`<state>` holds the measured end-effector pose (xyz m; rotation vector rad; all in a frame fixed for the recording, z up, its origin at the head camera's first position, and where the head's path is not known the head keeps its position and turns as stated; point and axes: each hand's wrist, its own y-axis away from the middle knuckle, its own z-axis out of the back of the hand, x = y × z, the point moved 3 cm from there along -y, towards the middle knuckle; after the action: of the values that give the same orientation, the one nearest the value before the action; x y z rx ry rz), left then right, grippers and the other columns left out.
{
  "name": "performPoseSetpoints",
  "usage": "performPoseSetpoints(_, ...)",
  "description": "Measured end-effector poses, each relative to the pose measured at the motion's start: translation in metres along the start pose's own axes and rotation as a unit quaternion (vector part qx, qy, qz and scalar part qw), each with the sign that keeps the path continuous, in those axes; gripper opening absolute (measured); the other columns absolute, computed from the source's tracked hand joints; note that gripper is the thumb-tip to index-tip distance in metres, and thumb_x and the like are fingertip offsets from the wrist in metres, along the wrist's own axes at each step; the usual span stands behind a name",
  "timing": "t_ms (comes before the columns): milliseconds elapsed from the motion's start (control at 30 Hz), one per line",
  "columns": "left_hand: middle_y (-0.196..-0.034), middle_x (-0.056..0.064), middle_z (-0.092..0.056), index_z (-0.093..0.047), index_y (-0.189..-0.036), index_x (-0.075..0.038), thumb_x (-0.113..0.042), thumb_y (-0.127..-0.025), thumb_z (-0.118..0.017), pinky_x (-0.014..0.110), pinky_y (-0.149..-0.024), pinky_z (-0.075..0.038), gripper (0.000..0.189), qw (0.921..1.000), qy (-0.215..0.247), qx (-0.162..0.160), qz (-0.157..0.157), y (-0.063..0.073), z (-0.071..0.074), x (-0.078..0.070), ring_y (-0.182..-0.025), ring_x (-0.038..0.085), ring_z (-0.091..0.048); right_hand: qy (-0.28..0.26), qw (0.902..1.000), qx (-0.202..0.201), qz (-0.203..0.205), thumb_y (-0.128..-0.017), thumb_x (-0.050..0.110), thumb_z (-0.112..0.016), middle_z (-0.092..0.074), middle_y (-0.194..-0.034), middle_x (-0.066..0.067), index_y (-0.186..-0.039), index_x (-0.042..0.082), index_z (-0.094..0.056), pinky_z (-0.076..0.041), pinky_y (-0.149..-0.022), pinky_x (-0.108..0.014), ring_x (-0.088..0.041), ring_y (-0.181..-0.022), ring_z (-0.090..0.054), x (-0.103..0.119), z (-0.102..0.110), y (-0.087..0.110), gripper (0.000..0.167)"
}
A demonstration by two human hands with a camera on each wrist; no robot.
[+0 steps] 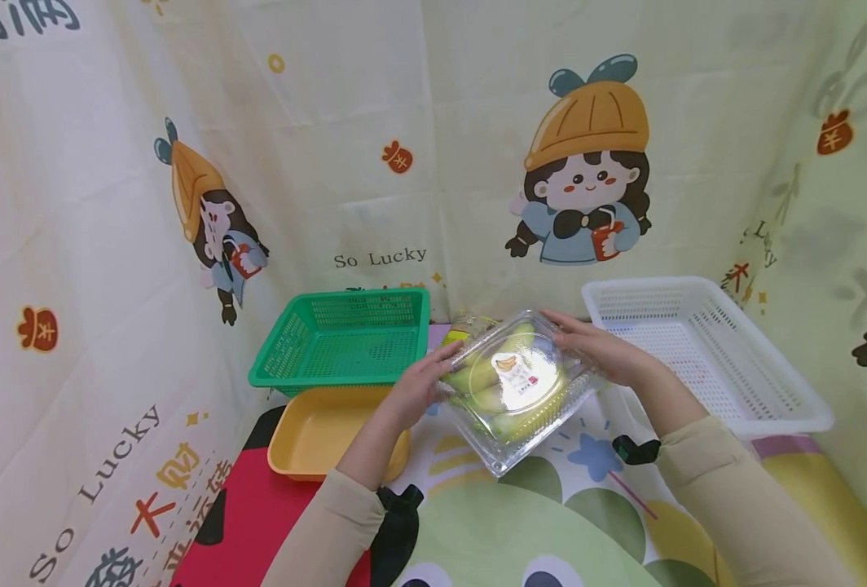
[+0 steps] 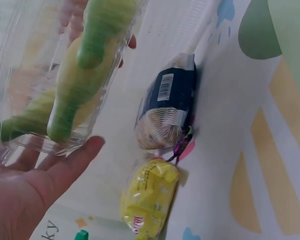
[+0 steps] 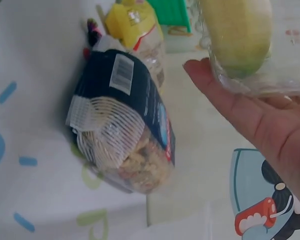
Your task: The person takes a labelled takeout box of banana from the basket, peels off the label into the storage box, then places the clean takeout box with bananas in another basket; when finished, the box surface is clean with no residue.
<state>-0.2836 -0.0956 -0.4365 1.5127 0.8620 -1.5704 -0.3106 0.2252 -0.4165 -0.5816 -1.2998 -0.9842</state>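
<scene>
Fruit clamshell (image 1: 510,395) held aloft, carrying step seemingly; left hand (image 1: 417,393) and right hand (image 1: 605,349) partway closed, gripping opposite edges; next, keep support even.

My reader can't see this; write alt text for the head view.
A left hand and a right hand hold a clear box of yellow-green fruit over a cartoon-print cloth. A green basket and yellow tray sit at left, a white basket at right.
</scene>
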Motion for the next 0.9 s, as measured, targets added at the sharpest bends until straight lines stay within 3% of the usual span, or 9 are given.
performPoseSetpoints(167,-0.16,0.004,-0.033,-0.034,-0.155,-0.024,-0.039,-0.105,-0.04,0.058,-0.111,-0.039,0.053,0.9971,0.031,-0.068,-0.017,0.001,0.005,-0.005,-0.148,0.032,-0.031,-0.006,0.9996,-0.029,-0.002,-0.102,0.041,-0.049,0.0,-0.168,-0.009,-0.159,0.033,-0.012,-0.019,-0.112,-0.074,-0.048,-0.15,-0.009,-0.001,-0.002,0.007,0.069)
performPoseSetpoints(300,-0.162,-0.003,-0.029,-0.033,-0.154,-0.031,-0.042,-0.103,-0.042,0.057,-0.113,-0.037,0.053,0.9858,0.053,-0.159,-0.01,0.003,0.01,-0.007,-0.151,0.029,-0.024,-0.023,0.9974,-0.068,-0.007,-0.101,0.041,-0.05,0.0,-0.167,-0.012,-0.16,0.032,-0.009,-0.026,-0.111,-0.071,-0.048,-0.148,-0.015,-0.003,-0.005,0.013,0.072)
performPoseSetpoints(400,-0.163,-0.004,-0.025,-0.031,-0.155,-0.033,-0.042,-0.103,-0.042,0.056,-0.113,-0.037,0.054,0.9773,0.052,-0.205,-0.005,0.005,0.01,-0.007,-0.152,0.026,-0.021,-0.043,0.9934,-0.106,-0.01,-0.102,0.041,-0.049,0.002,-0.167,-0.014,-0.16,0.031,-0.006,-0.028,-0.111,-0.069,-0.047,-0.149,-0.011,-0.004,-0.01,0.018,0.073)
performPoseSetpoints(533,-0.165,-0.002,-0.019,-0.024,-0.157,-0.032,-0.045,-0.103,-0.041,0.058,-0.112,-0.037,0.058,0.9748,0.048,-0.218,-0.003,0.005,0.003,-0.004,-0.152,0.028,-0.018,-0.08,0.9857,-0.147,-0.016,-0.101,0.042,-0.049,0.009,-0.167,-0.014,-0.16,0.034,-0.002,-0.023,-0.112,-0.072,-0.047,-0.151,-0.002,-0.002,-0.022,0.02,0.075)
performPoseSetpoints(633,-0.165,-0.006,-0.019,-0.022,-0.157,-0.037,-0.05,-0.102,-0.042,0.059,-0.113,-0.035,0.06,0.975,0.059,-0.214,0.004,0.002,-0.004,0.0,-0.153,0.026,-0.017,-0.11,0.9795,-0.167,-0.021,-0.102,0.041,-0.049,0.006,-0.167,-0.014,-0.159,0.036,0.0,-0.03,-0.11,-0.069,-0.046,-0.15,-0.008,-0.002,-0.032,0.019,0.076)
performPoseSetpoints(733,-0.164,-0.013,-0.02,-0.024,-0.152,-0.049,-0.056,-0.099,-0.043,0.061,-0.117,-0.026,0.057,0.9754,0.064,-0.21,0.015,0.0,-0.009,0.003,-0.153,0.022,-0.014,-0.13,0.9749,-0.179,-0.02,-0.103,0.036,-0.046,0.003,-0.166,-0.017,-0.159,0.035,0.004,-0.03,-0.111,-0.066,-0.046,-0.149,-0.013,-0.001,-0.042,0.019,0.075)
performPoseSetpoints(900,-0.165,-0.011,-0.017,-0.021,-0.153,-0.048,-0.049,-0.1,-0.047,0.055,-0.123,-0.012,0.059,0.9794,0.042,-0.197,0.002,-0.004,-0.011,0.006,-0.154,0.021,-0.009,-0.127,0.9736,-0.189,-0.008,-0.104,0.033,-0.043,0.008,-0.165,-0.02,-0.159,0.032,0.009,-0.018,-0.11,-0.076,-0.047,-0.151,-0.004,0.002,-0.053,0.02,0.075)
